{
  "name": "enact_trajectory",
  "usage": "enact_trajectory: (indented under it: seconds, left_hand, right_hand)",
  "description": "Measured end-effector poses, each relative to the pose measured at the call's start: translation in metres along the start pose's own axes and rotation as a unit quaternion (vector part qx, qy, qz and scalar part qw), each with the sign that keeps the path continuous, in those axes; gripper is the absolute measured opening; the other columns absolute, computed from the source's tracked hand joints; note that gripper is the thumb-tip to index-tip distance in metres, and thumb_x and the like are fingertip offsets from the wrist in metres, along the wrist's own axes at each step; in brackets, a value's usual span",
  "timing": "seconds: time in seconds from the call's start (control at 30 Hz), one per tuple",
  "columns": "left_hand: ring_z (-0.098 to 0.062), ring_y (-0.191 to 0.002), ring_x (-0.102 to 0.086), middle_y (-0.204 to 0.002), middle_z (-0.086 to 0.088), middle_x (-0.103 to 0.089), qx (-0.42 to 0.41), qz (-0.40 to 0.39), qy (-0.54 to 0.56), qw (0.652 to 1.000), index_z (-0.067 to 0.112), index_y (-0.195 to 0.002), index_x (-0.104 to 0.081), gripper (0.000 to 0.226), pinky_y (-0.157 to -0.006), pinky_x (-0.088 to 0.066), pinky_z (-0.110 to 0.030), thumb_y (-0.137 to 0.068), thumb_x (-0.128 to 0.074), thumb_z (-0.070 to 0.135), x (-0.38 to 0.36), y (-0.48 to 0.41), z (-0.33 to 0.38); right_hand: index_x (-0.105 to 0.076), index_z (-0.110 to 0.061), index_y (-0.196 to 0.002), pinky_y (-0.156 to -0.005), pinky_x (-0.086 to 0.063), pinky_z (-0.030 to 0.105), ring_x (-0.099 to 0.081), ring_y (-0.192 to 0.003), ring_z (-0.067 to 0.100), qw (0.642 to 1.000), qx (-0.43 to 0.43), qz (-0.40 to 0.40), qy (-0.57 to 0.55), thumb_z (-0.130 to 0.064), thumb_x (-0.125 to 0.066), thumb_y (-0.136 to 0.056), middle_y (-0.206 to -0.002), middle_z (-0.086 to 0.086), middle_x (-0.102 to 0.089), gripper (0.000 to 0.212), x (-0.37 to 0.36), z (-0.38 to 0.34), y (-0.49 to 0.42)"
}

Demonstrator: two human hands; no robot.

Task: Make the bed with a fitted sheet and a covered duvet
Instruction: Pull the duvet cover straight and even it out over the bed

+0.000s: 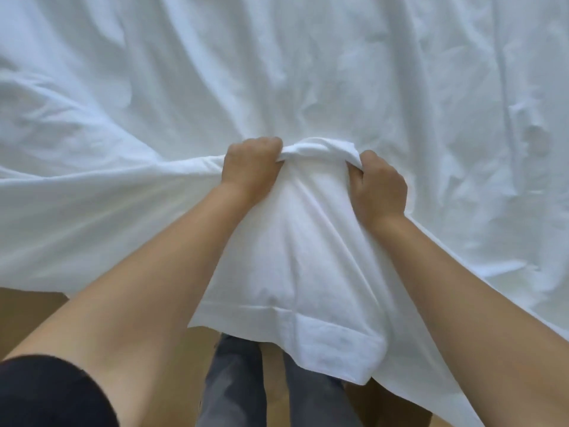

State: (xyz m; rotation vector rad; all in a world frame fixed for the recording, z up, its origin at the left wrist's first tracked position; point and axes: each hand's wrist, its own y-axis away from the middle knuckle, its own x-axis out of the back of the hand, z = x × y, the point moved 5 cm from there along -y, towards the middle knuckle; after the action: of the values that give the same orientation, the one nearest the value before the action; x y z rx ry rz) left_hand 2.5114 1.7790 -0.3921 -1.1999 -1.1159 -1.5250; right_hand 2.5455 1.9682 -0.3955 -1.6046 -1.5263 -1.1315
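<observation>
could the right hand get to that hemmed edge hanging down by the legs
Probably yes, once it lets go: the right hand grips the bunched white fabric, while the hemmed edge hangs uncovered just below it.

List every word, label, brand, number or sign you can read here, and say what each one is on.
None: no text can be read. The plain white hemmed bedding cloth, gripped by the left hand and right hand, shows no tag or print; nor do the black sleeve or grey trousers.

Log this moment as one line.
left hand: grips white sheet | right hand: grips same bunched fold | hemmed edge: hangs above wooden floor
</observation>
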Motion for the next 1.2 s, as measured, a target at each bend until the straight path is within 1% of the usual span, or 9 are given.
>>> enact_trajectory:
  seconds: [0.2,0.27,0.4,0.53,0.73,0.83,0.9,0.97,1.2]
  left_hand:
    - [-0.034,-0.096,-0.056,-0.103,-0.015,-0.061,0.02,-0.057,-0.006,0.998,0.008,-0.101,-0.056,0.031,-0.073,-0.033,-0.041,-0.099,-0.038,0.034,-0.056,0.03,-0.011]
    - [-0.032,-0.099,-0.054,-0.105,-0.014,-0.059,0.032,-0.073,0.026,0.996,0.008,-0.106,-0.056,0.031,-0.075,-0.032,-0.041,-0.097,-0.041,0.034,-0.055,0.034,-0.014]
    - [-0.036,-0.096,-0.053,-0.103,-0.018,-0.056,0.056,0.001,0.148,0.987,0.002,-0.11,-0.06,0.031,-0.08,-0.039,-0.042,-0.081,-0.06,0.015,-0.027,0.068,-0.008]
    - [-0.039,-0.105,-0.052,-0.113,-0.019,-0.056,0.203,0.093,0.175,0.959,0.001,-0.115,-0.058,0.046,-0.097,-0.038,-0.052,-0.071,-0.071,0.011,-0.018,0.156,-0.009]
    - [-0.025,-0.139,-0.014,-0.151,-0.012,-0.016,0.568,0.092,0.345,0.742,0.011,-0.147,-0.014,0.11,-0.115,-0.017,-0.046,-0.066,-0.078,0.049,-0.053,0.244,-0.025]
    - [-0.021,-0.139,-0.022,-0.153,-0.003,-0.015,0.676,0.123,0.499,0.528,0.023,-0.149,0.001,0.129,-0.113,-0.024,-0.045,-0.057,-0.085,0.049,-0.072,0.256,-0.036]
    - [-0.021,-0.126,-0.043,-0.144,0.0,-0.039,0.702,0.135,0.605,0.35,0.022,-0.144,-0.019,0.119,-0.108,-0.035,-0.043,-0.051,-0.089,0.045,-0.086,0.265,-0.034]
    - [-0.023,-0.107,-0.059,-0.119,-0.002,-0.061,0.675,0.088,0.691,0.242,0.016,-0.119,-0.051,0.079,-0.101,-0.044,-0.041,-0.054,-0.087,0.044,-0.096,0.269,-0.028]
    - [-0.024,-0.095,-0.066,-0.107,-0.007,-0.068,0.637,0.102,0.699,0.309,0.009,-0.114,-0.06,0.047,-0.085,-0.054,-0.039,-0.074,-0.076,0.026,-0.083,0.286,-0.036]
  right_hand:
    - [-0.056,0.0,-0.113,-0.083,-0.037,0.04,-0.051,-0.096,0.034,0.977,0.194,0.008,-0.082,-0.045,-0.062,-0.078,-0.105,0.018,-0.056,0.057,-0.012,-0.042,0.044]
    - [-0.054,-0.006,-0.122,-0.093,-0.034,0.044,-0.048,-0.111,0.035,0.961,0.247,-0.125,0.018,-0.063,-0.056,-0.072,-0.123,0.018,-0.053,0.076,-0.04,-0.052,0.076]
    - [-0.016,-0.021,-0.15,-0.112,0.005,0.044,-0.006,-0.143,0.026,0.933,0.17,-0.276,0.158,-0.068,-0.034,-0.086,-0.158,0.005,-0.007,0.081,-0.087,-0.026,0.094]
    - [-0.009,-0.021,-0.151,-0.113,0.005,0.047,0.0,-0.144,0.026,0.934,0.153,-0.277,0.168,-0.064,-0.031,-0.09,-0.159,0.005,-0.001,0.078,-0.097,-0.028,0.09]
    - [-0.012,-0.02,-0.15,-0.112,0.001,0.051,0.001,-0.144,0.029,0.935,0.124,-0.286,0.169,-0.054,-0.035,-0.093,-0.158,0.009,-0.004,0.071,-0.096,-0.038,0.1]
    - [-0.014,-0.019,-0.15,-0.112,0.0,0.052,0.001,-0.144,0.028,0.937,0.118,-0.281,0.172,-0.051,-0.036,-0.094,-0.158,0.009,-0.005,0.068,-0.094,-0.042,0.108]
    - [-0.015,-0.019,-0.149,-0.112,-0.001,0.053,0.001,-0.145,0.028,0.938,0.113,-0.28,0.168,-0.049,-0.036,-0.095,-0.158,0.008,-0.005,0.066,-0.091,-0.043,0.111]
    - [-0.017,-0.018,-0.149,-0.112,-0.002,0.053,-0.001,-0.144,0.028,0.94,0.105,-0.278,0.167,-0.047,-0.036,-0.095,-0.158,0.009,-0.007,0.064,-0.09,-0.045,0.114]
    - [-0.046,-0.004,-0.133,-0.107,-0.023,0.044,-0.035,-0.13,0.035,0.965,0.185,-0.188,0.001,-0.026,-0.062,-0.086,-0.14,0.018,-0.041,0.054,-0.061,-0.092,0.163]
